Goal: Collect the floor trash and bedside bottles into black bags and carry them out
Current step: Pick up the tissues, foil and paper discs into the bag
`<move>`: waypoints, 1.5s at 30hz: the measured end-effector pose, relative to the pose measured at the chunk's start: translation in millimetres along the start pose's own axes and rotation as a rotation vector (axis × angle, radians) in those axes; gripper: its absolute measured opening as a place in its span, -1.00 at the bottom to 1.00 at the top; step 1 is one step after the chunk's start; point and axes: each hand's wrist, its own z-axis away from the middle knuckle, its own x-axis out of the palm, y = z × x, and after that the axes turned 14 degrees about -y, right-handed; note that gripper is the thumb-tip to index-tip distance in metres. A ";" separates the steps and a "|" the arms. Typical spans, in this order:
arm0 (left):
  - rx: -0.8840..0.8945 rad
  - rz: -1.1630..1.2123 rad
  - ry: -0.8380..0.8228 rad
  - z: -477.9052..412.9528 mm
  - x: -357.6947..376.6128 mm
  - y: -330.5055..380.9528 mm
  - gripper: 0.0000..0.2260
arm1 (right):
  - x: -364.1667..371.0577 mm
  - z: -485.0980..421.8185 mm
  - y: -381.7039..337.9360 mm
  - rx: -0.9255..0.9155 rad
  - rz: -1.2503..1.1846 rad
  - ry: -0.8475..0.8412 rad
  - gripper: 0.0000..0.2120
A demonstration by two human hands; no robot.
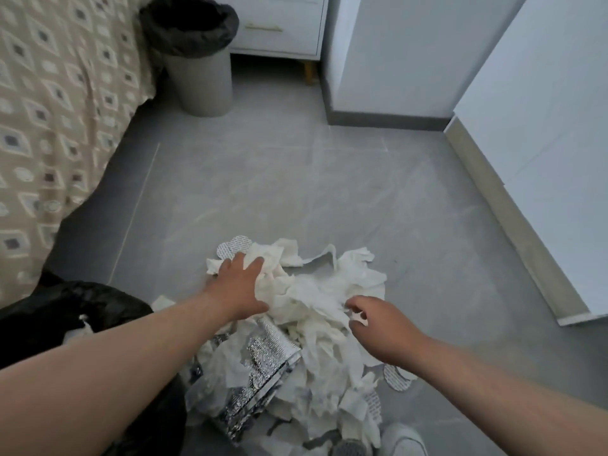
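A heap of crumpled white tissues and paper lies on the grey floor in front of me, mixed with silver foil wrappers. My left hand lies on the far left side of the heap, fingers spread over the tissues. At the right side of the pile my right hand has its fingers curled and pinches a small scrap of tissue. A black bag sits at my lower left beside the bed, with white paper showing inside it. No bottles are in view.
A bed with a beige patterned cover fills the left. A grey bin with a black liner stands at the bed's far corner next to a white nightstand. White cupboards line the right. A white shoe shows at the bottom.
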 end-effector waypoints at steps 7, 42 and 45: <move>-0.052 0.009 -0.167 -21.0 34.9 -17.2 -0.30 | 15.9 -40.9 -22.7 0.000 0.077 0.108 -0.32; 0.018 0.922 0.353 189.2 -24.1 -48.8 -0.90 | -50.3 56.4 -114.8 -0.200 -0.466 0.310 -0.79; 0.001 1.007 0.417 219.9 -10.3 -69.7 -0.87 | -48.9 61.2 -131.9 -0.236 -0.490 0.325 -0.74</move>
